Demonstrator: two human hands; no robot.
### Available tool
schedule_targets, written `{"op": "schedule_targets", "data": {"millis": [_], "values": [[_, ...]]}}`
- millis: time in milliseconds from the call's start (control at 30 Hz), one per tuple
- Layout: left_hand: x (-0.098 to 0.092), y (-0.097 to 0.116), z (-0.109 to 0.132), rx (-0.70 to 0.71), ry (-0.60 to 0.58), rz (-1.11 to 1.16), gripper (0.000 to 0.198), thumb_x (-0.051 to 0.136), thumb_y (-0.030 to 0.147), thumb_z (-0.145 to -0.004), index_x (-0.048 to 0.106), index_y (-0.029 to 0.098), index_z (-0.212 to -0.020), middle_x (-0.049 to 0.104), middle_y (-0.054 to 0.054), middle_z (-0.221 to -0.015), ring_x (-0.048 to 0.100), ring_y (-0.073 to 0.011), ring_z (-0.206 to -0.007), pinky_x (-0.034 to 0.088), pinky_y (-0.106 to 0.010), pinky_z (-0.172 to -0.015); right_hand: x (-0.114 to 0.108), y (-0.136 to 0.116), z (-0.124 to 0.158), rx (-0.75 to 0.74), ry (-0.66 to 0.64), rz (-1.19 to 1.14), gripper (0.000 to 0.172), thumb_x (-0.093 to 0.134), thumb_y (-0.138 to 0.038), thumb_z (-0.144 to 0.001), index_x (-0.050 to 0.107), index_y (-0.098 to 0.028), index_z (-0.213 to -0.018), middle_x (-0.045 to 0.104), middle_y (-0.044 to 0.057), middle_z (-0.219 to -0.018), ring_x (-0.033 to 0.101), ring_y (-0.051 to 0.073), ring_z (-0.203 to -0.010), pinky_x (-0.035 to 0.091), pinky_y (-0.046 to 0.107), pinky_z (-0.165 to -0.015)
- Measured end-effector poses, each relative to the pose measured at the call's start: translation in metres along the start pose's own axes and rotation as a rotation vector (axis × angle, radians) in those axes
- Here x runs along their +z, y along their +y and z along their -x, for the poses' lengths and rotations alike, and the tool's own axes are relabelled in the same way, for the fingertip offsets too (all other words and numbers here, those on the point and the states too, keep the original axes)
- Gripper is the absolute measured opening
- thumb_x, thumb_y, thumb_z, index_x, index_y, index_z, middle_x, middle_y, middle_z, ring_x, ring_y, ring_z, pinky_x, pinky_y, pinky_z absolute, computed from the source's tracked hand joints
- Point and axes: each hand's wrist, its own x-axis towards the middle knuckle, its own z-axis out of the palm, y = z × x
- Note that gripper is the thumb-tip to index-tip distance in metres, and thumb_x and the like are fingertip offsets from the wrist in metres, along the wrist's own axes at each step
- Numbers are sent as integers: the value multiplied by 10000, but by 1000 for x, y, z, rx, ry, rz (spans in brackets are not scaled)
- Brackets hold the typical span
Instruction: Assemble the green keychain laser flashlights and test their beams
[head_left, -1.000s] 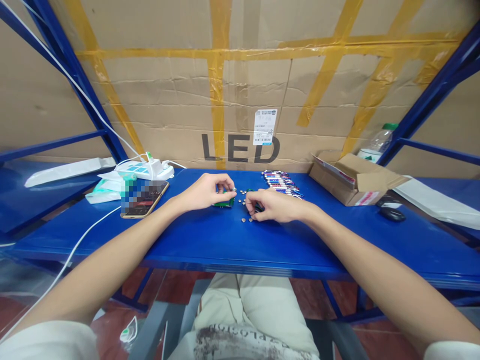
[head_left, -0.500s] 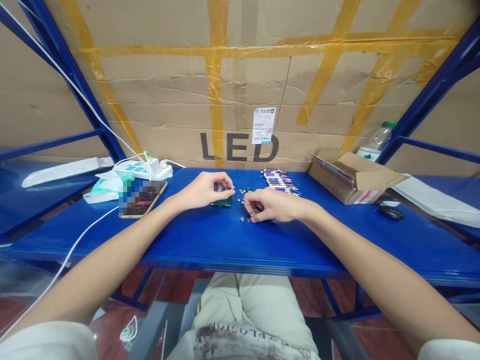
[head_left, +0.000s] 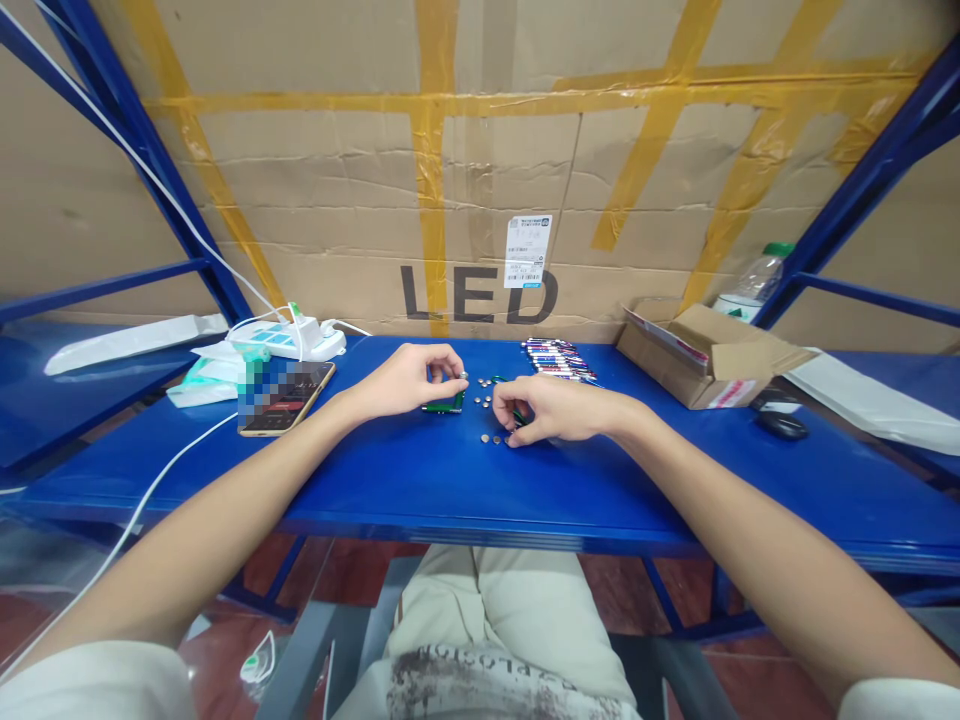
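Observation:
My left hand (head_left: 416,381) hovers left of centre over the blue table, thumb and fingers pinched around a small silvery piece (head_left: 464,377). Just beneath it lie green rod-like pieces (head_left: 448,406), joined at a corner and partly covered by the hand. To the right, my right hand (head_left: 551,408) rests low over the table with fingers curled together, their tips down at the small round metallic discs (head_left: 485,439). Several such discs lie in short rows between the hands. Whatever the right fingertips hold is too small to tell. Another green piece (head_left: 498,380) shows behind the right hand.
Behind my right hand lies a row of pens (head_left: 556,358). An open cardboard box (head_left: 705,355), a black mouse (head_left: 781,424) and a bottle (head_left: 756,280) are on the right. A phone (head_left: 289,400) and a power strip (head_left: 300,338) sit left. Taped cardboard stands behind.
My right hand has shifted slightly to the right along the front row of discs, showing more of them. My left hand stays nearly still.

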Motion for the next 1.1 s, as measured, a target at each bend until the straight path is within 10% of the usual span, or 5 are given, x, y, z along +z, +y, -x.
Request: {"op": "schedule_targets", "data": {"millis": [733, 1100], "values": [[19, -8, 2, -10, -21, 85, 282, 758, 449, -940, 730, 176, -1006, 742, -16, -846, 642, -144, -741, 478, -262, -692, 10, -3, -2, -21, 32, -6, 250, 697, -83, -807, 577, -235, -964, 769, -1, -950, 648, 199, -875, 429, 308, -784], [32, -6, 3, -18, 1, 136, 280, 764, 424, -926, 747, 175, -1051, 754, -13, -867, 629, -140, -741, 489, -272, -727, 6, 8, -3, -66, 413, -72, 291, 674, -133, -792, 527, -252, -1012, 681, 0, -953, 566, 189, -828, 456, 324, -750]]}}
